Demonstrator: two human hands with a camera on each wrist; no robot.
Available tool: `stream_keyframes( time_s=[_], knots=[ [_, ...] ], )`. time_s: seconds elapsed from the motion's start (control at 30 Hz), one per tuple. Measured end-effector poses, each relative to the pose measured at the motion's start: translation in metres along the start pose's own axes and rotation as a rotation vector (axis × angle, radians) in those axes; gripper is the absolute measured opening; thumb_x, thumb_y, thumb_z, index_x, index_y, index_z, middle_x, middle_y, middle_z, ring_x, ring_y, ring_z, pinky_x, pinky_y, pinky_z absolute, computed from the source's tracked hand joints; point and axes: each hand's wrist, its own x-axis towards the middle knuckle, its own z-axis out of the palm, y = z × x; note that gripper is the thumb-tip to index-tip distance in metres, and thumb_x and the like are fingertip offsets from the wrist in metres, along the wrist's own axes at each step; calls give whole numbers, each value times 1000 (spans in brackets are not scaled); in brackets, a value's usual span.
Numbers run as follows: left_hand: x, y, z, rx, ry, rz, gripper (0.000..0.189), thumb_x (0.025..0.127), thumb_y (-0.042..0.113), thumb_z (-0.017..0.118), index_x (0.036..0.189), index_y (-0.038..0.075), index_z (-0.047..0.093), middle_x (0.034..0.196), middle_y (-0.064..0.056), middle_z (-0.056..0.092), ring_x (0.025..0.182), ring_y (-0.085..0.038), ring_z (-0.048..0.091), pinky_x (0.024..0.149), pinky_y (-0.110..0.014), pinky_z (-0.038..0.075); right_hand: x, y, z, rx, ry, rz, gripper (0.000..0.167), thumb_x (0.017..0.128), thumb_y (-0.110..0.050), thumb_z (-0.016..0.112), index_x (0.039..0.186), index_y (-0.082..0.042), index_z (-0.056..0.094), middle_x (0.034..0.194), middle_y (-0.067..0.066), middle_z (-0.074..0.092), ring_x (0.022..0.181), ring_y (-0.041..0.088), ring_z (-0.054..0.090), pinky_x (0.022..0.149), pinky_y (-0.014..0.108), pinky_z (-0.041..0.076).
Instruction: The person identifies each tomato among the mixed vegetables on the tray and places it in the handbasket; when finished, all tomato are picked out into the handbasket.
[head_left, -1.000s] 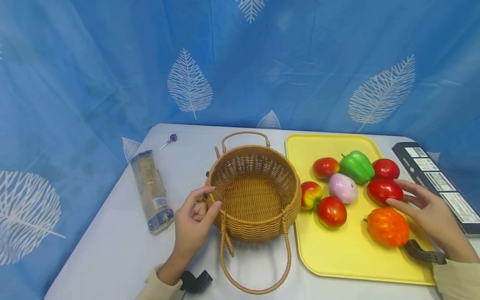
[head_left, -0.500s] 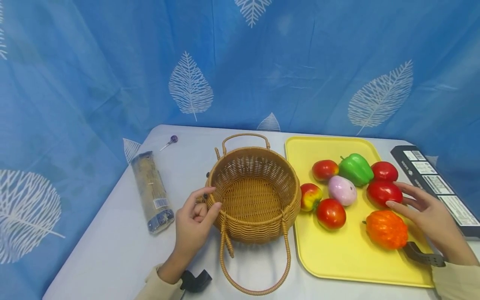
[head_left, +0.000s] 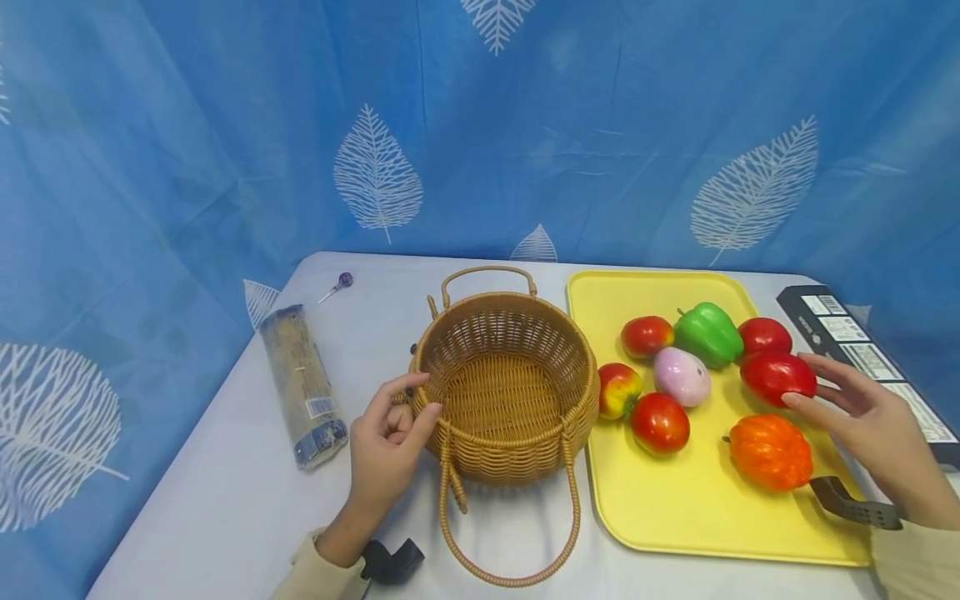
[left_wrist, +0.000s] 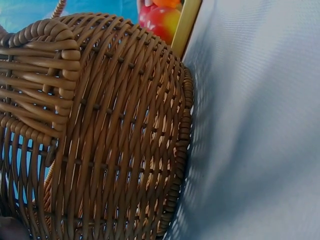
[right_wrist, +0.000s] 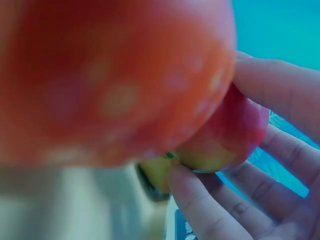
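Observation:
A round brown wicker basket stands on the white table, its front handle folded down. My left hand pinches its left rim between thumb and fingers. The woven side of the basket fills much of the left wrist view. On the right, thumb and fingers of my right hand grip a red oval fruit over the yellow tray. That red fruit shows a yellowish patch in the right wrist view, partly hidden by a blurred orange pumpkin in front.
Several toy fruits and vegetables lie on the tray, among them a green bell pepper, a pale purple onion-like piece and a tomato. A black box lies right of the tray. Left are a wrapped cylindrical pack and a lollipop.
In my right hand the red fruit has shifted slightly right and up, away from its neighbours. My left hand and the basket have stayed in place.

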Motion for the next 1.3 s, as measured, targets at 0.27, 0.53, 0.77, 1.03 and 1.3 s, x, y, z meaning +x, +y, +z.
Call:
stream_keyframes(
  time_s=[0.27,0.53,0.77,1.03,1.3],
  knots=[
    [-1,2,-1,-1,-3,-13,41,88,-9,73,127,1,65,52,4,34,43,-5,25,37,-18,23,-6,-3,3,34,28,-35,80,94,-38,74,161,-29,32,164,18,29,141,52,32,64,3,44],
    [-2,1,-3,20,5,4,44,87,-9,73,128,4,65,53,6,34,44,-2,25,38,-17,23,-12,-16,4,49,64,-86,75,95,-32,75,159,-28,38,162,10,36,143,36,40,68,2,44],
    [-3,-2,-1,-4,8,17,44,86,-11,72,128,2,65,54,7,34,44,1,26,37,-16,23,-24,-33,3,47,83,-105,74,93,-29,78,157,-28,42,158,6,42,139,23,46,68,2,44],
    [-3,-1,-2,12,13,16,44,87,-10,72,129,4,65,55,8,34,47,4,25,38,-16,23,-33,-55,8,89,73,-131,71,92,-26,78,155,-26,45,155,6,44,136,19,51,69,6,49],
    [-1,-1,0,5,15,13,43,87,-10,72,128,2,65,55,7,34,47,3,26,38,-16,23,-39,-83,17,83,75,-186,71,90,-23,82,153,-22,49,153,15,47,132,26,56,68,7,50]
  ],
)
